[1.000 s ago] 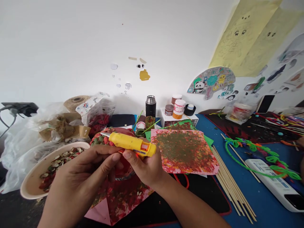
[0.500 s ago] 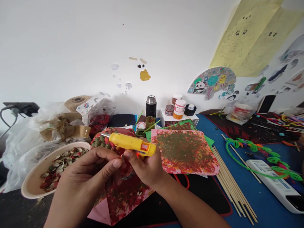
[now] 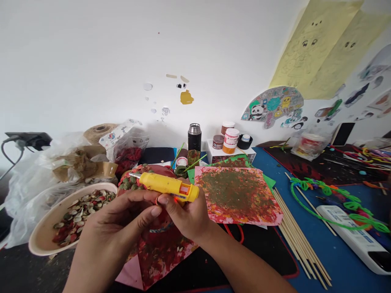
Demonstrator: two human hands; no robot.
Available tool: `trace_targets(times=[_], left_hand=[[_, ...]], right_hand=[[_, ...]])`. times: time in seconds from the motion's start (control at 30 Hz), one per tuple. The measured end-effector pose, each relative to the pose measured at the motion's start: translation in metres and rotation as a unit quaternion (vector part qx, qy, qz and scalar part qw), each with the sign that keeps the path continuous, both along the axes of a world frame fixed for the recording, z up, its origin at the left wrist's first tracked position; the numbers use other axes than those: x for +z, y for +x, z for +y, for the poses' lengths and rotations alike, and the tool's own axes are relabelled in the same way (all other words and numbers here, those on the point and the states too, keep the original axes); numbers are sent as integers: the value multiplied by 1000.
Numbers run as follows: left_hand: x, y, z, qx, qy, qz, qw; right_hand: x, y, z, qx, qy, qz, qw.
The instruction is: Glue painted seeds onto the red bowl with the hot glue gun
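My right hand [image 3: 186, 213] grips a yellow glue gun [image 3: 166, 185], held level with its metal tip pointing left over a round piece covered in red and green shells [image 3: 132, 180]. My left hand [image 3: 114, 228] is closed, its thumb and forefinger pinched together right beside the right hand's fingertips under the gun. What the pinch holds is too small to make out. Beneath both hands lies a red-and-green painted sheet [image 3: 159, 254].
A beige bowl [image 3: 41, 234] of painted shells sits at the left, with plastic bags and twine behind it. A second painted sheet [image 3: 238, 195], wooden skewers [image 3: 297, 234], green pipe cleaners [image 3: 336, 199], a white power strip [image 3: 354, 240], paint jars [image 3: 230, 140] and a black flask [image 3: 194, 136] lie about.
The left hand has shifted slightly right and up, closing its pinch against the right fingertips. The glue gun has barely moved.
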State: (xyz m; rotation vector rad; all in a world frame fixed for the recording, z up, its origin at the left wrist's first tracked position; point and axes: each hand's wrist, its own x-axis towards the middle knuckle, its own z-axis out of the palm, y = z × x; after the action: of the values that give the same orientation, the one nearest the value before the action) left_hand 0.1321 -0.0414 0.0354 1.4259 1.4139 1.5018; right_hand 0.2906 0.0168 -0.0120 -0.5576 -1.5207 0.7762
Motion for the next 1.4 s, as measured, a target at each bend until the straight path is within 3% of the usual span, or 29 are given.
trace_targets(times=[0.23,0.37,0.43,0.6,1.03,1.4], left_hand=[[1,-11,-6,18,3,30,999],[5,-33,-3,148,37,0,988],[13,-42,7,183,52,-22,981],[27,-47,36,166,47,32,984],[9,-55,37,140,55,52,987],[-6,-67,41,145,52,84,984]], right_hand=[[1,1,-1,11,-10,-5,1000],[0,1,0,24,-76,-4,997],[-1,1,0,26,-103,-1,994],[-2,3,3,36,-134,10,990],[-5,0,1,55,-153,-3,987],[-1,-1,-2,13,-107,-32,994]])
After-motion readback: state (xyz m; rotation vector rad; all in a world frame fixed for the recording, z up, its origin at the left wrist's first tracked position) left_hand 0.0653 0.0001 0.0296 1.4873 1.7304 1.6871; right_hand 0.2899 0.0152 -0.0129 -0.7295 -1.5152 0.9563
